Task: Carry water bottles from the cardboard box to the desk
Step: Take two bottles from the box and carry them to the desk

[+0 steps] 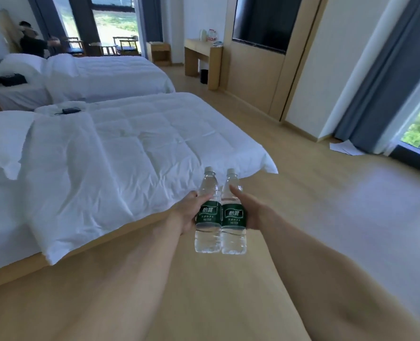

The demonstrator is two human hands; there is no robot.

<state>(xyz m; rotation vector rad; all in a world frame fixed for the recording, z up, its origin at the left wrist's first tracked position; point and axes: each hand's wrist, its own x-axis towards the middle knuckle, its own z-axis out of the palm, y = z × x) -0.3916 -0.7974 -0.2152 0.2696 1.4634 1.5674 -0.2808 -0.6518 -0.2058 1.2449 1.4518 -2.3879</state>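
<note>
Near bed: the white-quilted bed point(130, 148) lies to your left, apart from the load.
Left hand: your left hand point(189, 212) is wrapped around the green label of the left clear plastic water bottle point(207, 217), gripping firmly.
Bottle axes: both stand upright, caps up, sides touching.
Right hand: your right hand point(249, 212) clasps the right clear plastic green-labelled water bottle point(233, 217), thumb lying up its side.
Destination: the light wooden desk point(202, 54) stands far ahead, slightly right of the bottles; judged, neither hand is nearer.
Cardboard box: not in view.
</note>
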